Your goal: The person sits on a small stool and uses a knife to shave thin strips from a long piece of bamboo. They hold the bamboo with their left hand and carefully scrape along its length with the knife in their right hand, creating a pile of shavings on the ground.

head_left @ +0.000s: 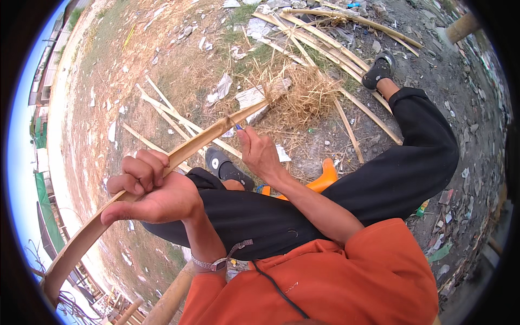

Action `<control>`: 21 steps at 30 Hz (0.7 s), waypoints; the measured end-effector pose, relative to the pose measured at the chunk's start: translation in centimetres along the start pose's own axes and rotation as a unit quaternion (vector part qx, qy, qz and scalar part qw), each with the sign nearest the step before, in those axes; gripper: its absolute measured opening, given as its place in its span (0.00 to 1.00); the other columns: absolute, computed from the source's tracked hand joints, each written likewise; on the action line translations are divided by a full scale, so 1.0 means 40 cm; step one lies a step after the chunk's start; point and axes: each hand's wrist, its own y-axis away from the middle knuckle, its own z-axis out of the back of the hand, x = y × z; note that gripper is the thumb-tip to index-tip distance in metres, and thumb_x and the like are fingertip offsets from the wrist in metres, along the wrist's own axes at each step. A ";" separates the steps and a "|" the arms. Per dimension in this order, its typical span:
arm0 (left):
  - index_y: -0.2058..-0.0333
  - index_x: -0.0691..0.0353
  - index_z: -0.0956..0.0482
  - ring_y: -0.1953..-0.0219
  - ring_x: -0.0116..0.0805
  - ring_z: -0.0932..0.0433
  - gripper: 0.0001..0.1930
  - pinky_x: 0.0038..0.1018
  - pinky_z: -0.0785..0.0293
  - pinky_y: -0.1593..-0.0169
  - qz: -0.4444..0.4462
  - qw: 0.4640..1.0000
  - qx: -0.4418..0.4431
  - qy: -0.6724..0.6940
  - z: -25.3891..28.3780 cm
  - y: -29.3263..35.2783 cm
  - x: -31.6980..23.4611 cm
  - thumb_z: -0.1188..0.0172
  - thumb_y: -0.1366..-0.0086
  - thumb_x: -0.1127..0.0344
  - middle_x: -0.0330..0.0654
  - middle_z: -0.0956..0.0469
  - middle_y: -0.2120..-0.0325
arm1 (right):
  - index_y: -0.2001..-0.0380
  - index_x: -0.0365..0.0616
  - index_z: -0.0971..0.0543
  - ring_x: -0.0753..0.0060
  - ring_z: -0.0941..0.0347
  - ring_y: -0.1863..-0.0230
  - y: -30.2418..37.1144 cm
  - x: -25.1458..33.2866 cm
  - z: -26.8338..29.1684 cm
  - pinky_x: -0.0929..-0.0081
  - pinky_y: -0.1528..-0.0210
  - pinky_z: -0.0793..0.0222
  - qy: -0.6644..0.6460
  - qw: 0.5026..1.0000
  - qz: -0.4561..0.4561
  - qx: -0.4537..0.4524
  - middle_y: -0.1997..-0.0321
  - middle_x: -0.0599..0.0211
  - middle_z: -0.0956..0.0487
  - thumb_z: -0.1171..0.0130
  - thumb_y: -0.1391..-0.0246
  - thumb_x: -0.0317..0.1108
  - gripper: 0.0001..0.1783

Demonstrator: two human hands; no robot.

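- Left hand (154,189) clamped around 1 long wooden strip (200,142), slanting from lower left to upper middle.
- Right hand (262,154) closed on a small blue tool (238,127) at the strip.
- Beyond: heaped shavings (307,103), then long sticks (374,24).

Outdoor yard (81,124), littered dirt ground (179,59), bamboo strips (371,116), open sky (23,138)

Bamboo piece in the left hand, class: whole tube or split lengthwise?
Split lengthwise: beyond the left hand, the bamboo piece shows its open, hollowed inner face.
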 end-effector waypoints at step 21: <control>0.84 0.51 0.54 0.88 0.20 0.60 0.28 0.19 0.64 0.83 -0.008 0.999 -0.025 -0.024 -0.004 -0.003 -0.007 0.67 0.38 0.34 0.29 0.57 0.91 | 0.77 0.39 0.29 0.40 0.30 0.82 -0.032 -0.022 0.014 0.50 0.78 0.36 0.095 0.995 0.021 -0.008 0.88 0.45 0.29 0.60 0.40 0.47 0.23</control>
